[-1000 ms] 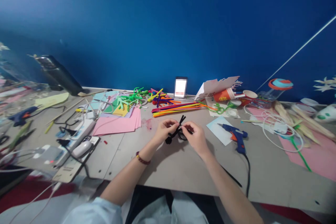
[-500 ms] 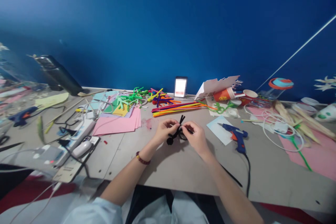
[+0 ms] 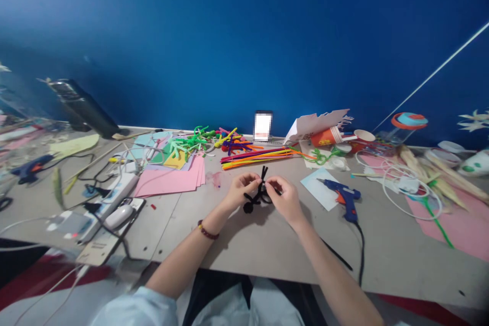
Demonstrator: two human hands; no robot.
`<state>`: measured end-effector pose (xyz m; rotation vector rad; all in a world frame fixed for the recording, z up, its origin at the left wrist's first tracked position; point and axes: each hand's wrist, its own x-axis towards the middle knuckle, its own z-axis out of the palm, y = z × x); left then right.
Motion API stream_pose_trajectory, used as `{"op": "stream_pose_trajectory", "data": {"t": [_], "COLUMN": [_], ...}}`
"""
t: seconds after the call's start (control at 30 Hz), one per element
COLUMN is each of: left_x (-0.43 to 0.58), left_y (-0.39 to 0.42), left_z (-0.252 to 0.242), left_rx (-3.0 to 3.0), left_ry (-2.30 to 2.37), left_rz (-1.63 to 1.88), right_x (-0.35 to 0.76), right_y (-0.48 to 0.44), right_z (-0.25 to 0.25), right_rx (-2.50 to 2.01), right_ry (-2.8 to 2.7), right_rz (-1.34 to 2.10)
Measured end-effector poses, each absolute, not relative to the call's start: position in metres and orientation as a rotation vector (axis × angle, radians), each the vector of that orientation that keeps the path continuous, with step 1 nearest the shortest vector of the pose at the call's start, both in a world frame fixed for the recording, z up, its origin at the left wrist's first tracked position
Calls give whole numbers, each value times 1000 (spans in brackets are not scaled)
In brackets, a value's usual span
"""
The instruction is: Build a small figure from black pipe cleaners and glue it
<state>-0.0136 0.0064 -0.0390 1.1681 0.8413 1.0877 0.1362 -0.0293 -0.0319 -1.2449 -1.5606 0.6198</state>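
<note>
Over the middle of the grey table (image 3: 248,244), both my hands pinch a small figure twisted from black pipe cleaner (image 3: 258,194). My left hand (image 3: 240,189) grips it from the left with closed fingers. From the right, my right hand (image 3: 284,197) closes on it too. Two short black ends stick up between my fingertips, and a small coiled end hangs low on the left, near the tabletop.
Coloured pipe cleaners (image 3: 254,156) and pink paper sheets (image 3: 171,179) lie behind my hands. A blue glue gun (image 3: 344,197) with a black cord rests at the right. Paper cups (image 3: 332,137), white cable (image 3: 405,186) and a power strip (image 3: 110,196) crowd the sides.
The coiled lower end of the black figure has shifted slightly right and down. My hands stay in place, with only small finger motion.
</note>
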Motion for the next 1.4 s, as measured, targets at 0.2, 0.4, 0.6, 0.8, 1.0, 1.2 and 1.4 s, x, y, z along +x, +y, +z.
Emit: {"op": "stream_pose_trajectory", "data": {"t": [0.2, 0.4, 0.6, 0.8, 1.0, 1.2, 1.4], "left_x": [-15, -17, -18, -21, -17, -15, -13], "left_y": [5, 7, 9, 10, -6, -6, -3], "left_z": [-35, -35, -35, -38, -34, -40, -51], "left_rx": [1102, 1072, 1121, 1194, 1960, 2490, 2742], "left_ry": [830, 852, 896, 864, 1158, 1221, 1248], "left_rz": [1071, 1058, 1121, 1142, 1572, 1640, 1581], "right_x": [138, 139, 139, 139, 140, 139, 138], "right_y": [-24, -24, -26, -25, -24, -25, -24], "right_z": [-42, -43, -38, -43, -45, -36, -40], "right_rx": [-1250, -1263, -1290, -1305, -1363, -1336, -1263], "right_ry": [-1444, -1446, -1528, -1490, -1465, -1532, -1480], "right_rz": [787, 753, 557, 515, 387, 72, 255]}}
